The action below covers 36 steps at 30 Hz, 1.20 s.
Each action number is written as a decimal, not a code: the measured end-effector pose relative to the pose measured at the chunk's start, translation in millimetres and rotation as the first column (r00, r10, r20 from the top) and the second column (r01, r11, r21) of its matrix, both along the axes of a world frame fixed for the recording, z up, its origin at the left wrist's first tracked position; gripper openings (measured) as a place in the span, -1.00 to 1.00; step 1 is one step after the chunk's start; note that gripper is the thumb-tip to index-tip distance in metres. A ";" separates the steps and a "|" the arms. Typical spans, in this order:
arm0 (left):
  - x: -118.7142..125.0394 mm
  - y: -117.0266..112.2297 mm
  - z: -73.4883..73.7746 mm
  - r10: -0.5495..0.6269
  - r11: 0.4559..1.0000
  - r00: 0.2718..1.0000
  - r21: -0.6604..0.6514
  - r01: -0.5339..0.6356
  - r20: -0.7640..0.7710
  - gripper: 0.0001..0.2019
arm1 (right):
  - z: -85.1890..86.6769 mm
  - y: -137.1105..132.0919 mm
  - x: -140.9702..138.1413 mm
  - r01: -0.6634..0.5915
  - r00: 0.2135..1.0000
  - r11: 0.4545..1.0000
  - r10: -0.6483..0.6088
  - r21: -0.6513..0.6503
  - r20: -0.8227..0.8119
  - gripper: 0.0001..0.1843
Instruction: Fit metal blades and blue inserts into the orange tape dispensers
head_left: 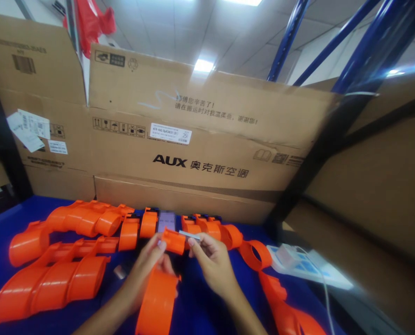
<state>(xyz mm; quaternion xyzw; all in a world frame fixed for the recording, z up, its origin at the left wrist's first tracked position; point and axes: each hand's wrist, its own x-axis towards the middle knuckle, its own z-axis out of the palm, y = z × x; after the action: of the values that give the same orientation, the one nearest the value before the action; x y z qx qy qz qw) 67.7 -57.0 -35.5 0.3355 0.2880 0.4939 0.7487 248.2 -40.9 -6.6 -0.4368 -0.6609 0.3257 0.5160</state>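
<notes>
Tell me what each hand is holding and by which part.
Left hand grips the orange plastic part near its narrow upper end. Right hand pinches a small flat grey piece at its end.

Big cardboard box [207, 139]: "AUX 奥克斯空调" printed black; white label [170, 133] on it reads "25"; smaller print unreadable.
</notes>
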 end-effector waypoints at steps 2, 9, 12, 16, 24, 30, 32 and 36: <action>3.4 -1.3 -0.9 0.114 0.991 0.988 0.084 -0.106 -0.103 -0.40 | -1.7 1.9 -0.6 -0.011 1.000 0.999 0.011 -0.031 -0.018 -0.60; 1.2 0.9 2.6 0.176 0.980 0.981 0.105 -0.167 -0.080 -0.37 | -9.4 11.8 6.5 0.091 0.968 0.996 -0.092 -0.015 -0.233 -0.64; -2.1 1.9 7.0 0.129 0.989 0.987 0.091 -0.121 -0.091 -0.32 | -8.4 11.2 9.6 0.091 0.972 0.996 -0.085 0.016 -0.217 -0.70; -4.0 3.0 8.4 0.144 0.987 0.981 0.096 -0.132 -0.133 -0.28 | -5.9 8.1 9.6 0.058 0.977 0.997 -0.048 0.043 -0.208 -0.76; -2.7 5.6 1.0 0.208 0.973 0.963 0.138 -0.185 -0.173 -0.30 | -4.9 7.1 9.3 -0.056 0.973 0.996 0.069 0.062 -0.221 -0.82; -2.4 6.6 -7.6 0.230 0.963 0.929 0.204 -0.175 -0.291 -0.34 | -6.8 5.3 5.4 -0.109 0.975 0.992 0.119 0.064 -0.188 -0.82; -3.5 6.1 -7.0 0.216 0.963 0.920 0.228 -0.145 -0.327 -0.37 | -7.4 4.3 4.1 -0.123 0.978 0.991 0.131 0.057 -0.161 -0.80; -3.7 3.7 -3.5 0.208 0.966 0.920 0.219 -0.139 -0.333 -0.37 | -6.4 1.4 2.5 -0.136 0.986 0.989 0.140 0.051 -0.093 -0.75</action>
<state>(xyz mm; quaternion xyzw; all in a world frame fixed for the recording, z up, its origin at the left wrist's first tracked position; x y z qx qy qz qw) 64.0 -53.3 -39.0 0.4620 0.3976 0.5156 0.6021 250.7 -39.6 -13.0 -0.3624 -0.6710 0.3664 0.5330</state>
